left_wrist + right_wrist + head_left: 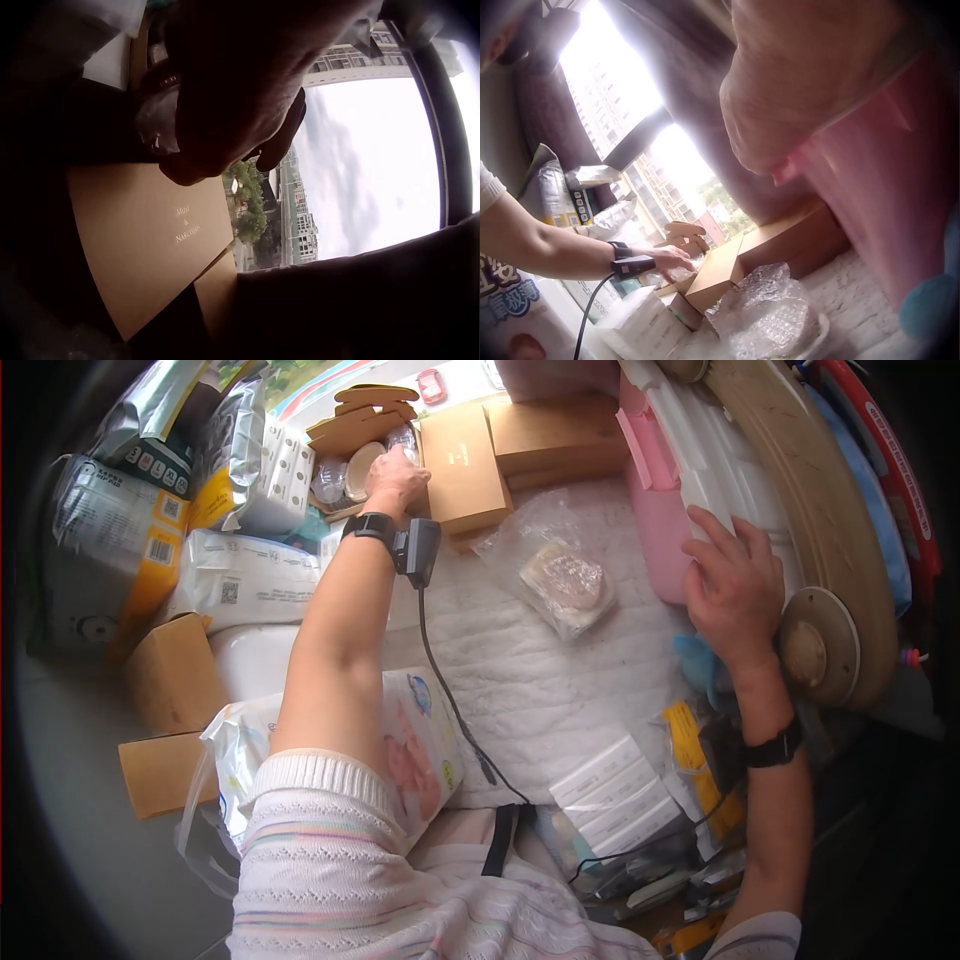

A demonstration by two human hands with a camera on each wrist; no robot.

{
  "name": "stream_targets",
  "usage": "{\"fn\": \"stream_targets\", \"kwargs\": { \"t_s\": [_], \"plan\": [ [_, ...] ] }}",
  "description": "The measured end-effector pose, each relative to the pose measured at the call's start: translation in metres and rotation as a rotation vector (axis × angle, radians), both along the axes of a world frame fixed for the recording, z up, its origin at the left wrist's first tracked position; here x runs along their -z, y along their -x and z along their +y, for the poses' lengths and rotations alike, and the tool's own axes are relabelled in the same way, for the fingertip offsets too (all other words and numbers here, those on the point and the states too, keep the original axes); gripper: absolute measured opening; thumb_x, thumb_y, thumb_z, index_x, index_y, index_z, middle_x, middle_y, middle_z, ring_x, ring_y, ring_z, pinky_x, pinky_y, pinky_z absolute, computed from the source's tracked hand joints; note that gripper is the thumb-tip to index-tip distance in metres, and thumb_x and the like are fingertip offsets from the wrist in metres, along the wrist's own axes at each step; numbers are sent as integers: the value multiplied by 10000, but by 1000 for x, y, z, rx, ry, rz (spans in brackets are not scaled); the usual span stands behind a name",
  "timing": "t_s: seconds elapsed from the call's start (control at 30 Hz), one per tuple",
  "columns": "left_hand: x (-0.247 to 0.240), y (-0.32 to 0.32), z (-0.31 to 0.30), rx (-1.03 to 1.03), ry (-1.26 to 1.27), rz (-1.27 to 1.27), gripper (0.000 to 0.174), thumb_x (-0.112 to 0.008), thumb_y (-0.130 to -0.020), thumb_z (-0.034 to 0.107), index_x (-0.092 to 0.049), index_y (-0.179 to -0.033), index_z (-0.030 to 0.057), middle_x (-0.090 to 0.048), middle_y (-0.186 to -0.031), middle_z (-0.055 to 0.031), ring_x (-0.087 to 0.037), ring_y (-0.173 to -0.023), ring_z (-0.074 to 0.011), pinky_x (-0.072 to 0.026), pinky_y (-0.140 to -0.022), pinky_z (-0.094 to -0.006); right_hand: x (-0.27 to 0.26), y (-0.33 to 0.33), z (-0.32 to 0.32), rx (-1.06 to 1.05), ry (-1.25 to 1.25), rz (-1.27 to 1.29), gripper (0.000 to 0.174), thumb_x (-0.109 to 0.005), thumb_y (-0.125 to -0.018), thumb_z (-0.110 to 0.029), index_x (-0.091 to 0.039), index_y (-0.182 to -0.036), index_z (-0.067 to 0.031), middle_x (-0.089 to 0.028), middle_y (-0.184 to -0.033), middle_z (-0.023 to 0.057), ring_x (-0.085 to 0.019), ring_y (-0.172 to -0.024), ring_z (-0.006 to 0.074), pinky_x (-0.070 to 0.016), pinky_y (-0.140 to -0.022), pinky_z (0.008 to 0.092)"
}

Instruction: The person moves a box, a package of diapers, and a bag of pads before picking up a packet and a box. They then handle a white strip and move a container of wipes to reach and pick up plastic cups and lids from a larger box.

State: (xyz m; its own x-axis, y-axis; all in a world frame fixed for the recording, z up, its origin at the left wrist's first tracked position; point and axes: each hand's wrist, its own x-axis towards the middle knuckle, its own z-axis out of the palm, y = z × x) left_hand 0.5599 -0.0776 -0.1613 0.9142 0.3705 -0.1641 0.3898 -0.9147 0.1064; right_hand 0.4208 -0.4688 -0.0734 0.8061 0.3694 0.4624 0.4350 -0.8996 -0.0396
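In the head view my left hand reaches into an open cardboard box at the back, its fingers bent on a clear plastic package. Beside it in the box are a round tan piece and another clear plastic item. From the left wrist view, the dark hand partly hides the clear plastic next to its fingers. On the right, my right hand rests, fingers spread, against a pink bin with a white lid.
Closed brown boxes stand right of the open one. A bubble-wrapped bundle lies on the white quilted mat. Packs crowd the left, with a diaper pack near the body. White small boxes lie at front right.
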Motion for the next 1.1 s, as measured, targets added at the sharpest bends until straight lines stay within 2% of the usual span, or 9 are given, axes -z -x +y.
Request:
{"fn": "stream_targets", "kwargs": {
  "t_s": [0.13,0.2,0.4,0.57,0.67,0.8,0.87,0.93,1.1],
  "plan": [
    [6,7,-6,-128,121,-234,497,-621,-699,275,-563,-1141,56,-574,-1140,-192,-550,-1081,-323,-454,-909,-365,-1,0,0,5,6,9,184,-597,-687,-116,-662,-857,-142,-570,-1195,-98,-502,-1051,260,-413,-768,368],
    [8,12,-19,-251,180,-510,524,-621,-680,265,-557,-1156,58,-577,-1096,-212,-563,-1028,-344,-458,-887,-377,-1,0,1,2,2,13,184,-595,-688,-116,-662,-857,-142,-570,-1198,-98,-500,-1054,257,-412,-770,367],
    [38,17,-73,86,198,-746,561,-612,-655,231,-528,-1183,63,-572,-1050,-192,-554,-987,-334,-456,-867,-384,0,1,2,12,27,16,186,-593,-689,-114,-662,-858,-148,-568,-1204,-103,-500,-1059,243,-411,-788,358],
    [47,12,-82,189,168,-600,648,-665,-677,330,-482,-1248,84,-564,-1045,-182,-539,-1007,-325,-421,-912,-390,0,0,1,14,31,1,186,-600,-685,-112,-661,-856,-151,-566,-1209,-104,-504,-1061,243,-414,-794,361],
    [24,3,-53,86,255,-763,565,-652,-718,345,-510,-1216,119,-546,-1123,-153,-496,-1060,-313,-395,-941,-397,1,0,0,4,19,-4,190,-603,-683,-111,-659,-860,-151,-568,-1204,-104,-509,-1055,247,-419,-788,365],
    [18,6,10,-303,-78,-425,424,-625,-749,264,-570,-1145,123,-584,-1131,-117,-499,-1117,-286,-389,-965,-385,0,-1,0,9,16,11,194,-605,-681,-109,-657,-863,-150,-573,-1196,-103,-516,-1044,253,-422,-777,367],
    [16,6,30,-274,-112,-127,385,-628,-765,252,-597,-1129,132,-586,-1156,-79,-489,-1160,-265,-412,-960,-372,0,0,1,-2,6,-6,190,-606,-677,-102,-655,-855,-146,-579,-1184,-100,-522,-1036,258,-424,-766,369],
    [15,1,40,-214,-89,-36,334,-626,-780,256,-631,-1092,140,-577,-1184,-68,-500,-1158,-266,-439,-941,-375,-1,0,2,1,11,-4,188,-606,-676,-99,-655,-851,-144,-580,-1181,-98,-522,-1036,260,-423,-764,368],
    [17,-3,45,-84,-248,-75,341,-637,-749,258,-655,-1043,88,-596,-1146,-122,-565,-1089,-252,-464,-914,-376,0,-1,1,-12,12,4,181,-608,-675,-93,-654,-845,-137,-583,-1178,-93,-522,-1034,266,-422,-759,369]
  ]
}}
